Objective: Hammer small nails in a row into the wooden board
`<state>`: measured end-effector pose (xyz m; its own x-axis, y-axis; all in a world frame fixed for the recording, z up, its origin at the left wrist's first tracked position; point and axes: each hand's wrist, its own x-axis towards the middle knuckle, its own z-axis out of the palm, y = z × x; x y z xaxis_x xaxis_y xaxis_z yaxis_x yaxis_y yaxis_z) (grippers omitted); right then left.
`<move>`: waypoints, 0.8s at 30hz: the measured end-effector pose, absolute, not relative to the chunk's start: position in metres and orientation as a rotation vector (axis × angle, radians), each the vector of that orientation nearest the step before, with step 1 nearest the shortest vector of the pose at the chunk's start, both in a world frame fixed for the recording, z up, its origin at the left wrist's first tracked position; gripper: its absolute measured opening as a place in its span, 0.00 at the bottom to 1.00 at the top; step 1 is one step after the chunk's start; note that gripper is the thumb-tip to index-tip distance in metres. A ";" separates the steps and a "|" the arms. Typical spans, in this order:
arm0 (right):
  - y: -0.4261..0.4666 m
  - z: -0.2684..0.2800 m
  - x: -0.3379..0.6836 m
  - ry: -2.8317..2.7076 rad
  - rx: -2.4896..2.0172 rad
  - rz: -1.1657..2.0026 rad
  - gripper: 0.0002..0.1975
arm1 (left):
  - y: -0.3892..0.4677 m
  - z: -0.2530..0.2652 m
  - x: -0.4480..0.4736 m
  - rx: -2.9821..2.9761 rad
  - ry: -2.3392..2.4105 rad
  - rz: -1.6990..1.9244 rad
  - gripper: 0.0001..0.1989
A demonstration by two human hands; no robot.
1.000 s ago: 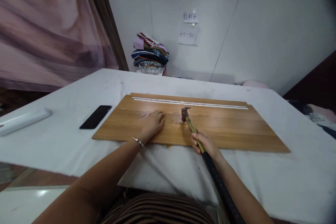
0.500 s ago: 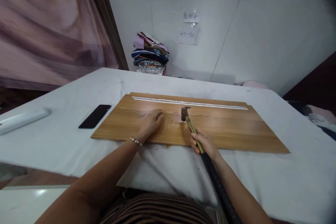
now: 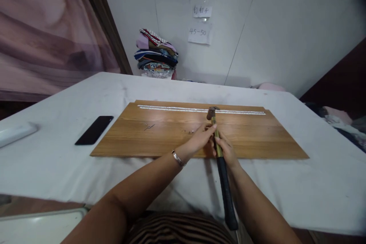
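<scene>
Since the earlier frames, the left hand (image 3: 202, 137) has left its place beside the loose nails (image 3: 149, 126) and joined the right hand (image 3: 228, 152) at the hammer (image 3: 223, 173), which slants above the wooden board (image 3: 254, 137). The right hand is wrapped around the handle; the left thumb meets it below the head, its grip unclear. Both forearms angle inward.
</scene>
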<state>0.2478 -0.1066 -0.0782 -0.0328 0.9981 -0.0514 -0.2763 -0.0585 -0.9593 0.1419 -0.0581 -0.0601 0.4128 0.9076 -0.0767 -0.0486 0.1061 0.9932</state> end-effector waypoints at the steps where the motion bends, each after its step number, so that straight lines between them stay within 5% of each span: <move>1: -0.105 -0.080 0.247 -1.000 -1.052 1.343 0.26 | -0.056 -0.059 0.145 1.237 0.905 0.862 0.15; 7: -0.100 -0.098 0.255 -1.149 -1.100 1.137 0.33 | -0.041 -0.048 0.145 1.179 0.954 0.901 0.09; 16: -0.075 -0.112 0.290 -0.933 -1.272 0.857 0.28 | -0.017 0.016 0.075 1.216 0.973 0.841 0.17; 24: -0.066 -0.107 0.297 -0.716 -1.317 0.886 0.24 | -0.047 -0.015 0.017 1.178 0.981 0.528 0.18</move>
